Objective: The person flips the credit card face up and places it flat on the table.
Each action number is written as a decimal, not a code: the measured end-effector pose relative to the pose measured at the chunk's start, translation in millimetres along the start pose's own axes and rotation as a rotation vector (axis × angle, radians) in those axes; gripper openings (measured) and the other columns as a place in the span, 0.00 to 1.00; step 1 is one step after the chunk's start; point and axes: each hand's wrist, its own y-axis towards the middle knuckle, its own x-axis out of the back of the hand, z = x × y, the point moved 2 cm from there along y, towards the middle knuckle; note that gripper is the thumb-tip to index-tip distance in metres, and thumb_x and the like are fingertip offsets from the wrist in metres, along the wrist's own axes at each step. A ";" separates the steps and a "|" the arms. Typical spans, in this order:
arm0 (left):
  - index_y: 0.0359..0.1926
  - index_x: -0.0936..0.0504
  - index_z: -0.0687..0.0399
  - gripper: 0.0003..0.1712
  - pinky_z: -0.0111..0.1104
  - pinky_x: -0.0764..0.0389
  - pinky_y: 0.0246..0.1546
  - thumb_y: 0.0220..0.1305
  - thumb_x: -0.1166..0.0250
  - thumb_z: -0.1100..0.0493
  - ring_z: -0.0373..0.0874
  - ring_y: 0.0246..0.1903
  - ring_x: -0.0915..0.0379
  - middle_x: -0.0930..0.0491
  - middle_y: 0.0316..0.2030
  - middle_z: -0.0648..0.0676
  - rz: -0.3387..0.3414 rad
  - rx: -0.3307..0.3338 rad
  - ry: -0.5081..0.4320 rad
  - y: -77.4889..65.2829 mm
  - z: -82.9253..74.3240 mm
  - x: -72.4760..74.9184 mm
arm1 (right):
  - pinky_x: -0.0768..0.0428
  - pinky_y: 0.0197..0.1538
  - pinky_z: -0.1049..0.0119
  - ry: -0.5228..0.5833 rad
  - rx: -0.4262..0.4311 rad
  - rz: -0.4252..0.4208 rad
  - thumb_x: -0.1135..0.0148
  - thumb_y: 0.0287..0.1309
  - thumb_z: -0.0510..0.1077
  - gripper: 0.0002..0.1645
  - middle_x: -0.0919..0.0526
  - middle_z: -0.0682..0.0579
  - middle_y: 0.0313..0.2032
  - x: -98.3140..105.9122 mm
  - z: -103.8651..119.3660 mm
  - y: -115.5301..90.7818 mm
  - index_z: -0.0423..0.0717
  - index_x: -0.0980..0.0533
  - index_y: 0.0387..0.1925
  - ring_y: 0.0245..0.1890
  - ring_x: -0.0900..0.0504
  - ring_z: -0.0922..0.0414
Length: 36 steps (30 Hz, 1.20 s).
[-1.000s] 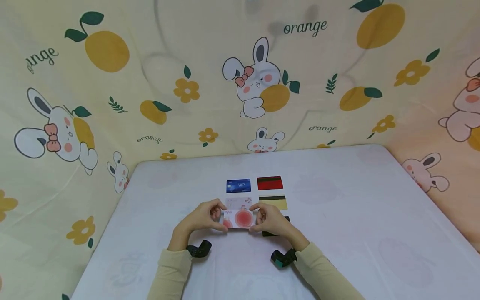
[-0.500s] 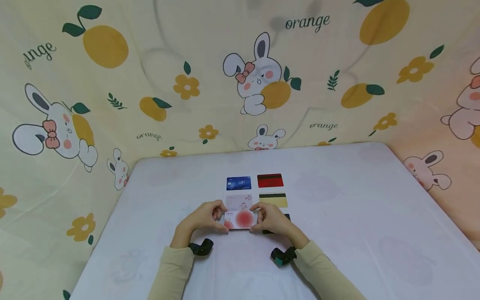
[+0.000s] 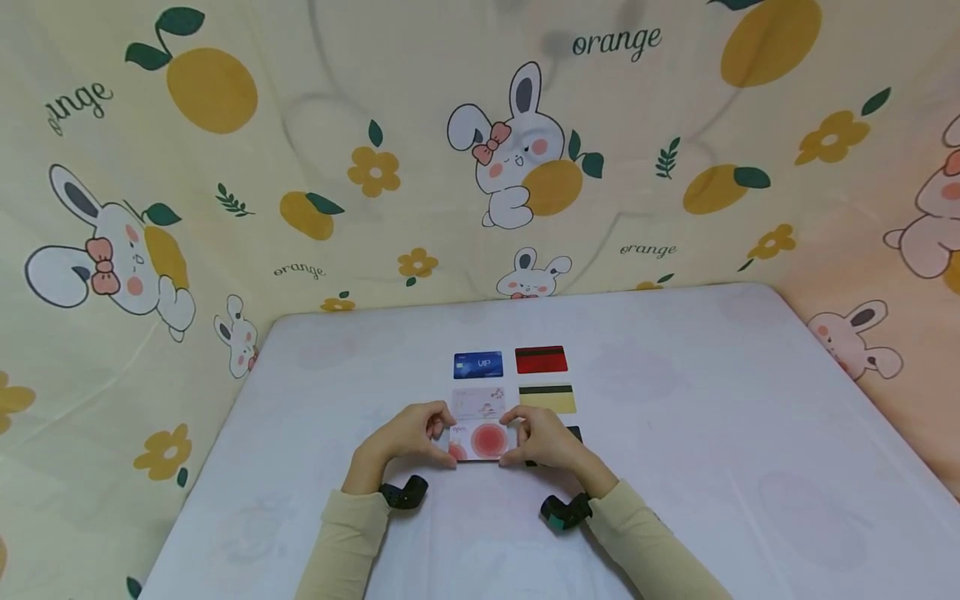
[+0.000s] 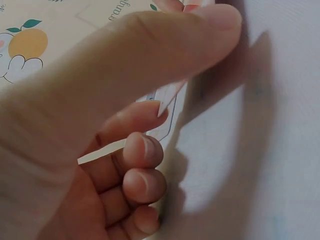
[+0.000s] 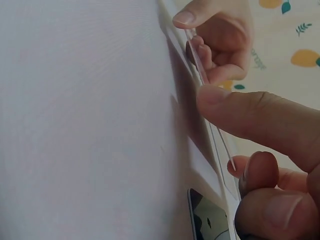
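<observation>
On the near side of the pale floral card [image 3: 478,403], the left hand [image 3: 405,432] and right hand [image 3: 551,437] pinch a thin, rectangular red-circled card [image 3: 480,439] at its two ends. A gold striped card [image 3: 547,402] lies right of the floral card; the smooth white counter [image 3: 322,392] stretches well to its left.

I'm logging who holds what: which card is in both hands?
The white card with red circles, pinched by left hand and right hand; no other card shows such circles.
</observation>
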 end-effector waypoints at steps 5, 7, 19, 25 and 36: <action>0.40 0.23 0.55 0.27 0.25 0.36 0.31 0.39 0.19 0.54 0.38 0.29 0.37 0.33 0.26 0.48 0.001 0.008 0.014 0.1 -2.2 -0.2 | 0.35 0.20 0.72 -0.004 -0.029 0.002 0.21 0.40 0.44 0.32 0.29 0.56 0.14 0.2 -0.3 -0.1 0.42 0.23 0.49 0.13 0.33 0.61; 0.39 0.23 0.56 0.27 0.25 0.36 0.31 0.39 0.19 0.55 0.38 0.28 0.37 0.33 0.26 0.48 -0.001 0.006 0.020 0.0 -2.2 -0.3 | 0.35 0.19 0.72 -0.012 -0.031 0.002 0.21 0.39 0.45 0.32 0.29 0.56 0.14 -0.3 -0.8 -0.3 0.42 0.23 0.49 0.12 0.33 0.61; 0.40 0.22 0.56 0.28 0.24 0.36 0.30 0.38 0.19 0.55 0.37 0.28 0.38 0.33 0.26 0.47 0.009 0.006 0.033 -0.5 0.2 -1.0 | 0.37 0.18 0.72 -0.017 -0.029 -0.002 0.20 0.37 0.43 0.31 0.31 0.56 0.13 -2.2 -0.3 -2.5 0.41 0.22 0.46 0.11 0.35 0.61; 0.40 0.23 0.58 0.28 0.24 0.37 0.31 0.37 0.19 0.57 0.37 0.28 0.38 0.34 0.26 0.48 0.012 -0.002 0.039 -0.3 -0.5 -0.7 | 0.36 0.18 0.72 -0.020 -0.047 -0.011 0.20 0.37 0.42 0.30 0.30 0.56 0.14 -2.9 2.8 -4.1 0.42 0.22 0.46 0.12 0.35 0.61; 0.39 0.24 0.58 0.27 0.25 0.37 0.31 0.39 0.20 0.60 0.39 0.28 0.38 0.35 0.26 0.48 0.033 0.036 0.012 -0.1 -2.3 -1.0 | 0.36 0.20 0.72 -0.026 -0.036 -0.013 0.21 0.37 0.40 0.31 0.30 0.55 0.14 -3.4 2.9 -4.0 0.41 0.23 0.47 0.13 0.33 0.61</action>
